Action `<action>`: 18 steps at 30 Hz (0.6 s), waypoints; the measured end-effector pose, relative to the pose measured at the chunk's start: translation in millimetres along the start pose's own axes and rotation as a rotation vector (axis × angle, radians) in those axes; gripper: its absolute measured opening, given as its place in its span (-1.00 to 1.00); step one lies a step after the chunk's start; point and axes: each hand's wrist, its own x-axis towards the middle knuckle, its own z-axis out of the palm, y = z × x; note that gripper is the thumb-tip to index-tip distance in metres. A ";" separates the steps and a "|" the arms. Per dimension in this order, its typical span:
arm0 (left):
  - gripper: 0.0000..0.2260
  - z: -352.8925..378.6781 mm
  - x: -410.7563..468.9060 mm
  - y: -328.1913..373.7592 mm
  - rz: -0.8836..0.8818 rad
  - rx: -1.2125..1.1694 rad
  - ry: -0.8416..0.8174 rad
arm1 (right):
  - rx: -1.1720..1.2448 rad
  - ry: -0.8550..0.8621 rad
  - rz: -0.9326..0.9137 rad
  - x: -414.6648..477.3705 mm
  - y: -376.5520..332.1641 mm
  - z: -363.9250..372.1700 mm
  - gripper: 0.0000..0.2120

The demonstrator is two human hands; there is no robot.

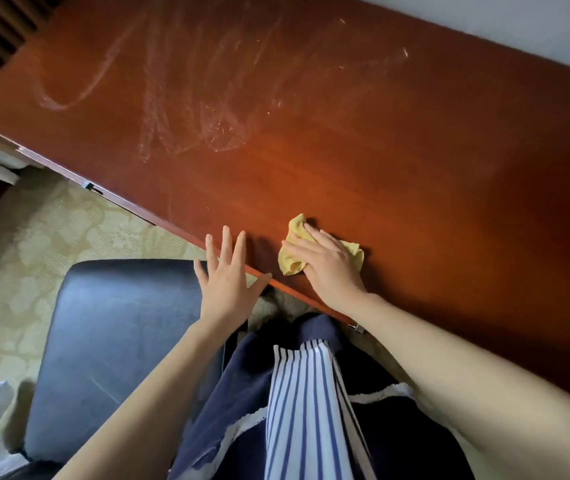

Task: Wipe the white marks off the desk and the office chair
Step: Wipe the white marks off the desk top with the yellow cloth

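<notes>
Right hand (328, 268): wide grip, fingers spread flat, pressing a yellow cloth (290, 263) onto the surface (415, 168) near its front edge. Left hand (226, 282): splayed wide, holding nothing, above the chair (114, 341). White marks (186, 98) lie well beyond the cloth.

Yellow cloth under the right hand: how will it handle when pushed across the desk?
Likely floppy: the yellow cloth bunches in soft folds under the right hand. Probably light, so it should slide easily on the glossy desk, though it may crumple further unless pressed flat.
</notes>
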 end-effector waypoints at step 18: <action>-0.16 6.4 32.5 37.5 0.555 0.362 -0.190 | 0.009 0.616 0.805 -179.7 28.9 -16.3 -0.54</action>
